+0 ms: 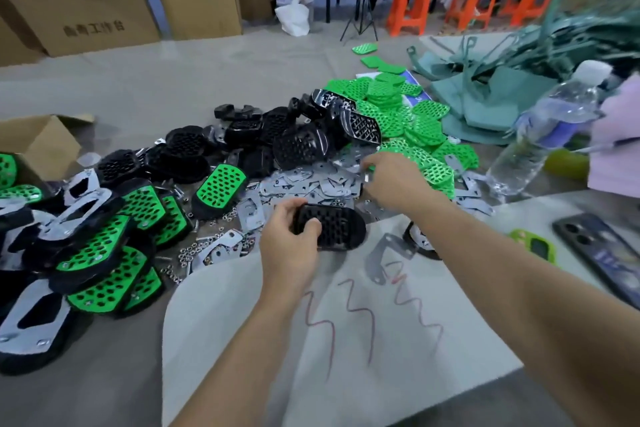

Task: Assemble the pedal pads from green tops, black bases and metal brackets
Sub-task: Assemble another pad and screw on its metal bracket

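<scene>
My left hand [289,230] grips a black perforated base [334,227] at its left end, holding it over the white sheet. My right hand [389,178] reaches forward onto the heap of flat metal brackets [304,182], fingers curled down among them near the green tops; whether it holds one is hidden. Loose green tops [408,121] lie piled at the right, loose black bases [242,142] in the middle. Finished pads with green tops and brackets [100,239] are stacked at the left.
A white sheet with red zigzags [346,340] covers the near floor, one bracket [384,253] on it. Small nuts [194,251] lie scattered. A water bottle [543,135] and a phone [602,253] sit right. Cardboard boxes [104,3] and orange stools [408,5] stand behind.
</scene>
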Demonstrator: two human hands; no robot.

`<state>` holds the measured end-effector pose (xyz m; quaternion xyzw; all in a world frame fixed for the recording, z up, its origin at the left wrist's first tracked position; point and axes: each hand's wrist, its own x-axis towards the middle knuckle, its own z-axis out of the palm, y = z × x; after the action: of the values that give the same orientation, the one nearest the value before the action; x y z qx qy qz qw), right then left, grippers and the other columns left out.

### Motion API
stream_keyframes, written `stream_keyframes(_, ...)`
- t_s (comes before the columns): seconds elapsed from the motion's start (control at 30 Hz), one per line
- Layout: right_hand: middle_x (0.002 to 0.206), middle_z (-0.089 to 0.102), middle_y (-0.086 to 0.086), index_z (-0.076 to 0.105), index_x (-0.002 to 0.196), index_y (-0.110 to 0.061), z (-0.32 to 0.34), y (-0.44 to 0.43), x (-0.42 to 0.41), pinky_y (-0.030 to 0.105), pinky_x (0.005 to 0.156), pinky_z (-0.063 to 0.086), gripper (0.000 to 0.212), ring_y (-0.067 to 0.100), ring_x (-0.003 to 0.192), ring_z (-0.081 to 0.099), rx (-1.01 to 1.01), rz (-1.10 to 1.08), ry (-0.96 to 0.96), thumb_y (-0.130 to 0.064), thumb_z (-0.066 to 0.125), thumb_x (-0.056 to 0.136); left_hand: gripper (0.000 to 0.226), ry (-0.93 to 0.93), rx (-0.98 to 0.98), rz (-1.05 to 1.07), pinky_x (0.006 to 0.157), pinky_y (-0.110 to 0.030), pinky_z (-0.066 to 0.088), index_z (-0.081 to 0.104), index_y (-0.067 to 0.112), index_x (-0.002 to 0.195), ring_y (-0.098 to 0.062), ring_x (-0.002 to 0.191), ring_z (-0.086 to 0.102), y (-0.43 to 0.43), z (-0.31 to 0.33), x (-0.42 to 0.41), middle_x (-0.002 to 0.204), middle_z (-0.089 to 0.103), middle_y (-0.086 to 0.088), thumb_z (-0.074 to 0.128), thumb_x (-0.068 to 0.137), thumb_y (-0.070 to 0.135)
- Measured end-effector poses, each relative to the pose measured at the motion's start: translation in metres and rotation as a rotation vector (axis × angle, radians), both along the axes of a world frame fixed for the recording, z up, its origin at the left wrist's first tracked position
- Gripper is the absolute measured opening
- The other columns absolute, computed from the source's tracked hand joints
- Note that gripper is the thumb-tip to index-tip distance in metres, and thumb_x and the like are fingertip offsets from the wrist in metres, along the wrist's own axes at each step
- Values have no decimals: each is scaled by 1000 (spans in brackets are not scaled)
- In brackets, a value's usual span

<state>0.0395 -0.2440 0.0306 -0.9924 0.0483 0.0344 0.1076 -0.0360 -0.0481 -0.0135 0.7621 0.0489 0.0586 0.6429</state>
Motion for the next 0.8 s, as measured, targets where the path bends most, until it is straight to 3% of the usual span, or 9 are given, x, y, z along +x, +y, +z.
stream_keyframes(0.07, 117, 73, 7, 71, 120, -22, -1, 7, -5, 34, 78, 56, 45, 25, 96, 67, 89, 54, -62, -4, 62, 79, 32, -34, 117, 17, 90, -23, 50, 63, 31, 106, -2, 99, 65, -2, -2, 3, 105, 71, 13, 66, 86, 6)
stream_keyframes(0.17, 137, 60, 15, 53, 144, -18, -10, 11, -10, 44, 105, 46, 70, 34, 129, 52, 80, 71, -117, -3, 61, 76, 28, -113, 343, 2, 77, -18, 39, 60, 35, 102, -3, 86, 57, -3, -5, 5, 95, 65, 19, 63, 86, 12)
stream_keyframes(0.23, 151, 44, 15, 38, 153, -19, -18, 9, -12, 49, 115, 33, 72, 37, 140, 36, 0, 46, -97, -11, 60, 84, 26, -134, 485, -45, 81, -24, 39, 65, 32, 106, -9, 92, 55, -5, -8, 5, 97, 65, 14, 61, 88, 13)
stream_keyframes(0.37, 129, 64, 8, 52, 142, -19, -16, 12, -26, 44, 106, 39, 56, 31, 125, 51, 20, 108, -203, -4, 55, 88, 24, -183, 610, -98, 83, -28, 39, 73, 24, 103, -20, 101, 57, -9, -11, 4, 95, 62, 13, 61, 88, 11)
stream_keyframes(0.47, 101, 73, 4, 65, 132, -19, -8, 29, -59, 38, 82, 48, 44, 28, 96, 63, 379, -36, -478, -5, 49, 93, 25, -216, 599, -117, 80, -24, 35, 71, 30, 97, -11, 92, 52, -5, -11, 0, 84, 56, 27, 59, 77, 21)
stream_keyframes(0.5, 102, 74, 5, 67, 127, -18, -9, 37, -72, 38, 83, 49, 42, 29, 97, 65, 457, -20, -540, -8, 50, 90, 26, -226, 598, -138, 78, -24, 35, 70, 31, 95, -8, 89, 50, -3, -11, -1, 82, 55, 28, 59, 73, 24)
stream_keyframes(0.57, 115, 72, 3, 70, 121, -18, -19, 54, -95, 44, 103, 43, 44, 27, 116, 60, 363, 89, -527, -15, 59, 79, 26, -225, 593, -184, 74, -31, 40, 67, 31, 94, -14, 84, 54, -1, -13, 0, 80, 60, 21, 58, 70, 26)
stream_keyframes(0.7, 157, 43, 3, 45, 150, -19, -52, 70, -119, 37, 121, 8, 57, 28, 149, 25, 424, 92, -309, -11, 54, 95, 31, -152, 546, -179, 69, -29, 46, 70, 40, 102, -14, 81, 63, -2, -15, 1, 80, 69, 21, 59, 74, 30)
stream_keyframes(0.8, 155, 44, 12, 55, 144, -12, -62, 66, -121, 46, 122, 19, 48, 35, 148, 26, 527, 89, -369, -8, 52, 96, 52, -97, 453, -103, 87, -25, 51, 62, 69, 110, -1, 96, 68, -2, -13, -2, 93, 70, 36, 65, 79, 26)
